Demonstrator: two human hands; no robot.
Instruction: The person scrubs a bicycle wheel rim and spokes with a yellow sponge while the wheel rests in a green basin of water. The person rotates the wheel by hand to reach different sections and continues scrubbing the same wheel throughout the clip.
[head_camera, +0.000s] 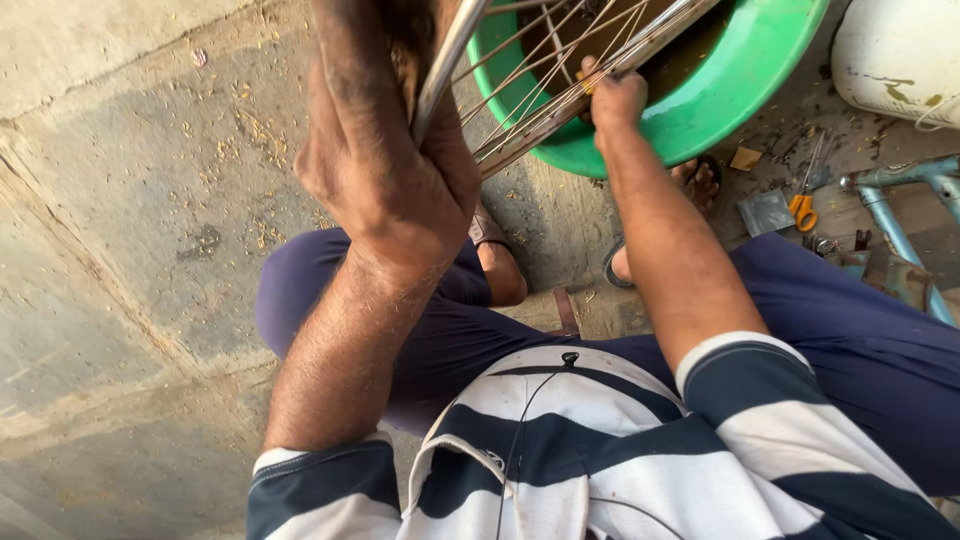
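While the person squats over the concrete floor (130, 250), both hands hold a spoked bicycle wheel (545, 75) that stands above a green plastic basin (730, 85). The left hand (385, 170) is near the camera, and its fingers are closed tight around the shiny metal rim at the left part of the wheel. The right hand (612, 100) is farther away; it is clamped on the rim at the right side, just over the near edge of the basin, and the fingers curl around the rim and some spokes. The basin has brownish water inside, and the far part of the wheel is over this water.

At the right, on the ground, lie scissors with orange handles (803, 205) beside a small grey metal sheet (765, 212). Farther right there is a light blue bicycle frame (900, 215), and a white container (895, 50) stands in the far right corner. One sandalled foot (695, 180) shows just near the basin.
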